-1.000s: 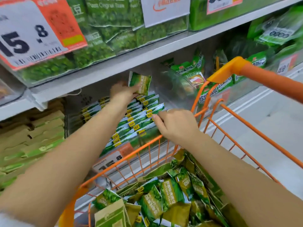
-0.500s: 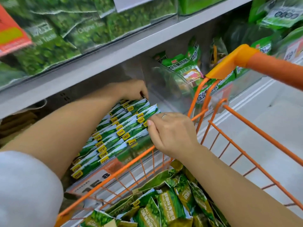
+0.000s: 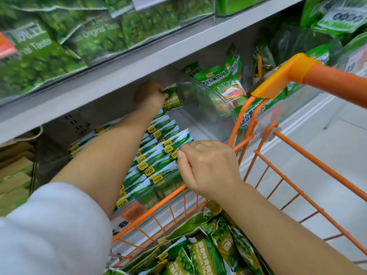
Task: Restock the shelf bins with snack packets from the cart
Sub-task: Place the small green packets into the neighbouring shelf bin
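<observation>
The left hand (image 3: 148, 95) has its fingers (image 3: 161, 94) pinched on one green packet (image 3: 172, 99) at the back of the bin (image 3: 200, 108), while the right hand (image 3: 208, 169) curls on the front packets (image 3: 158, 161). The bin looks nearly full (neat rows), but the cart (image 3: 278, 155) has many shiny green packs (image 3: 206, 253) left.
</observation>
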